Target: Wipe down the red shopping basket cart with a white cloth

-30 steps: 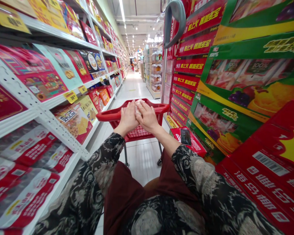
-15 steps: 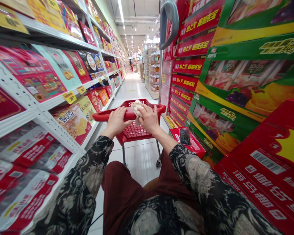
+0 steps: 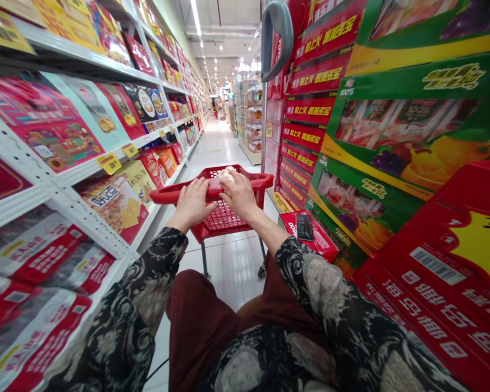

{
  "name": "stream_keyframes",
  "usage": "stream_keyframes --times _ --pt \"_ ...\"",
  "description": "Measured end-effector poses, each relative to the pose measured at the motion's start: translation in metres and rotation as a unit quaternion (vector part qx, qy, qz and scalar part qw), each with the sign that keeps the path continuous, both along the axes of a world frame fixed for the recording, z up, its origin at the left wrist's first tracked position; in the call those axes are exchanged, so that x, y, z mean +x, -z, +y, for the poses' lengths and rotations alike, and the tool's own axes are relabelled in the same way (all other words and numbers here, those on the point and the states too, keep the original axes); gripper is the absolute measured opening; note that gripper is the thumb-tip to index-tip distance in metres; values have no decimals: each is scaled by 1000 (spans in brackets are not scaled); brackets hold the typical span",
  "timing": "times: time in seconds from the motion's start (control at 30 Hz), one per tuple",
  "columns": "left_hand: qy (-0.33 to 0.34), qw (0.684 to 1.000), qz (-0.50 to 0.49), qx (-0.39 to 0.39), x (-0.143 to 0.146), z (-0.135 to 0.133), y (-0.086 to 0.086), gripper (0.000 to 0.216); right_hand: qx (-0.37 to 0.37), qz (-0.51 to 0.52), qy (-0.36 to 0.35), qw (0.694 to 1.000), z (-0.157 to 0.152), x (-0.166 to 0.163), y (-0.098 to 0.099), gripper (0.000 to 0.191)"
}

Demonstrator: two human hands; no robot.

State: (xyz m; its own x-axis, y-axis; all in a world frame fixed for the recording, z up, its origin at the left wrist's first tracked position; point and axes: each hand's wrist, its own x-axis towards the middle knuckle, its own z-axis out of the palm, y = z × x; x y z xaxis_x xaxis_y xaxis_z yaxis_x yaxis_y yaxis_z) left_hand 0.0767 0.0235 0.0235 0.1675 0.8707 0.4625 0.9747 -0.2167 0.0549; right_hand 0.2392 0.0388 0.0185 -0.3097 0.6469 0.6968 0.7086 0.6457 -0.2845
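Observation:
A red shopping cart [image 3: 163, 196] stands just beyond my knees, its handle bar towards me. My left hand [image 3: 191, 202] is laid over the left part of that bar, fingers curled across it and thumb sticking out to the right. On the middle of the bar, my right hand [image 3: 240, 196] presses a crumpled white cloth [image 3: 225, 175]. Most of the cloth is hidden under the fingers. The mesh basket [image 3: 224, 218] below the bar is partly covered by both hands.
Shelves [image 3: 81, 170] of boxed snacks run along the left. Stacked red drink cartons [image 3: 310, 110] and green fruit-drink boxes [image 3: 392, 141] rise close on the right. A phone [image 3: 305, 226] lies on a red box [image 3: 324, 245]. The tiled aisle [image 3: 220, 141] stretches ahead.
My right hand has shifted slightly left and down along the bar with the cloth, which now shows less. My left hand stays on the bar. The view has shifted slightly.

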Motion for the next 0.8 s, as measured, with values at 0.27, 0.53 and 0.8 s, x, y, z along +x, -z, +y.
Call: stream_keyframes --times 0.27,0.53,0.8 --pt "-28 999 16 -24 7 -8 -6 69 28 83 62 994 7 22 5 52" --pt "-60 995 63 -40 13 -12 -9 71 57 -34 -20 998 -4 -7 17 49" --pt "-56 996 61 -44 12 -11 -10 68 42 -11 52 998 3 27 16 42"
